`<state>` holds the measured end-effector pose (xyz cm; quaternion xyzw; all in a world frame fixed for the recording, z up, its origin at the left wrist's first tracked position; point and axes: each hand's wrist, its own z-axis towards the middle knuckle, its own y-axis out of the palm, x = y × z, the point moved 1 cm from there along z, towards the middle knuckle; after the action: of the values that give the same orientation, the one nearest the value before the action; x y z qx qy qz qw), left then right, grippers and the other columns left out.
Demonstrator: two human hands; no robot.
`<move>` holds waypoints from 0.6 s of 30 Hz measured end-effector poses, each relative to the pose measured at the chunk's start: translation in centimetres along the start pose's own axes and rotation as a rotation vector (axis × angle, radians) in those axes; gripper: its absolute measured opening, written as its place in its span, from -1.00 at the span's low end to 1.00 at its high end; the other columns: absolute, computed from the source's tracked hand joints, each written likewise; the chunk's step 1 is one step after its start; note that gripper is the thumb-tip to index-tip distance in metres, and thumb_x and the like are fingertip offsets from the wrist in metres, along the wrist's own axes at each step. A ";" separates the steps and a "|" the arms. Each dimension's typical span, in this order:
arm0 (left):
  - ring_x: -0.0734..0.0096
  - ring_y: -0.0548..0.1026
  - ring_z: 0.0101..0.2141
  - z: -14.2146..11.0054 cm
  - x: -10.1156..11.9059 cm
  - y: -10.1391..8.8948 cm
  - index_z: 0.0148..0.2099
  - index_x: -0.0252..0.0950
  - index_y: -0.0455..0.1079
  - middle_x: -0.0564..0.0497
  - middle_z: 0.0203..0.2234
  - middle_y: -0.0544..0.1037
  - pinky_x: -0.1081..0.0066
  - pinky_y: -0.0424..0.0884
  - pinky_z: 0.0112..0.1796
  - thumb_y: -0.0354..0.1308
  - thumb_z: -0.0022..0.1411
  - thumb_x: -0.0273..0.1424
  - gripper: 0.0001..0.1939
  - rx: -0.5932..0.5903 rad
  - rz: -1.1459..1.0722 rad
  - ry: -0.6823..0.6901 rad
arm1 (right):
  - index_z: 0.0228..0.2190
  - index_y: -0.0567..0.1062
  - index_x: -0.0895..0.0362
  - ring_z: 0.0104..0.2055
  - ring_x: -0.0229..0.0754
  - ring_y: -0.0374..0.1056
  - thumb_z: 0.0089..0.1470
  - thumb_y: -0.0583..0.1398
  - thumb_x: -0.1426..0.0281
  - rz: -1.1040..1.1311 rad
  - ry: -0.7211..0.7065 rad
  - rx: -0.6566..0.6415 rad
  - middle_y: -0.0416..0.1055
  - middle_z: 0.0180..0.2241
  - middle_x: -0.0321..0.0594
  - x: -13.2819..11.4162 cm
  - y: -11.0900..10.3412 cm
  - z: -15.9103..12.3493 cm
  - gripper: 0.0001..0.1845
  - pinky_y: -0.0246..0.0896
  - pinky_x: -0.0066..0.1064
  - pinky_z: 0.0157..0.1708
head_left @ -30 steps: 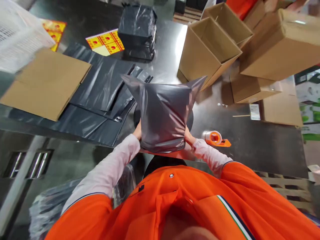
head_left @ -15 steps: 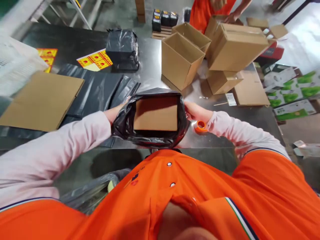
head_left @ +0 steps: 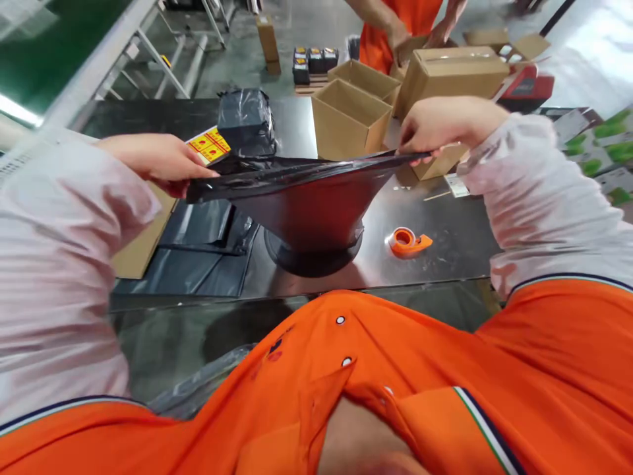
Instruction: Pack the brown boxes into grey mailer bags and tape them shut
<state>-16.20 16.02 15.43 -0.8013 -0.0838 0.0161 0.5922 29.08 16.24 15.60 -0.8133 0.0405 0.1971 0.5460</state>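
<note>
The left hand (head_left: pixel 168 158) and right hand (head_left: pixel 430 128) each hold, in a pinched grip, one end of the stretched upper edge of the black bag (head_left: pixel 316 204). The bag stands on a round black base (head_left: pixel 313 260) on the tabletop (head_left: pixel 445 247). Right of the bag lies an orange tape dispenser (head_left: pixel 409 243); left of it lie flat black bags (head_left: pixel 198 257).

Before you, glossy black plastic bag (head_left: pixel 316 204) stretched taut, smooth sheeny metal table (head_left: pixel 376 264) beneath it, matt brown cardboard boxes (head_left: pixel 346 119) behind it, your sleeves' (head_left: pixel 554 191) creased pale cloth flanking it
</note>
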 end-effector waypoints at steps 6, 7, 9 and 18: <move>-0.15 0.54 0.20 -8.1 2.5 0.0 0.43 -0.38 0.41 -0.11 0.07 0.60 -0.03 0.40 0.28 0.16 0.15 0.37 0.11 0.492 0.043 0.486 | -0.33 0.51 0.18 -0.50 -0.53 0.39 0.48 -0.02 0.48 0.889 -0.232 0.328 0.47 -0.52 -0.48 3.9 -3.4 -2.6 -0.61 0.28 -0.71 -0.36; -0.21 0.47 0.28 -8.4 3.4 1.3 0.50 -0.40 0.30 -0.18 0.20 0.54 -0.03 0.36 0.32 0.28 0.11 0.31 0.16 0.493 0.096 0.640 | -0.30 0.49 0.16 -0.51 -0.52 0.38 0.50 -0.04 0.49 1.020 -0.230 0.361 0.47 -0.51 -0.50 4.6 -2.6 -1.1 -0.62 0.29 -0.73 -0.37; -0.27 0.41 0.33 -8.0 4.9 4.6 0.54 -0.44 0.21 -0.31 0.29 0.47 -0.05 0.33 0.35 0.44 0.12 0.06 0.12 0.530 0.203 0.825 | -0.20 0.51 0.17 -0.49 -0.47 0.41 0.46 0.06 0.55 1.102 -0.151 0.261 0.54 -0.43 -0.46 5.4 -0.1 3.2 -0.76 0.39 -0.67 -0.31; -0.06 0.63 -0.01 -6.6 2.0 14.4 0.22 -0.16 0.54 -0.23 -0.06 0.67 -0.06 0.53 0.09 0.16 0.32 -0.41 -0.56 0.982 -0.035 0.810 | 0.00 0.71 0.18 0.13 -0.16 0.51 0.21 0.34 0.46 0.436 -0.623 -0.007 0.63 0.12 -0.17 -2.1 8.8 17.9 -0.68 0.27 -0.29 0.32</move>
<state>-11.72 6.01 3.83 -0.3777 0.1508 -0.2615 0.8754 19.68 28.59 2.85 -0.6886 0.0438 0.5466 0.4744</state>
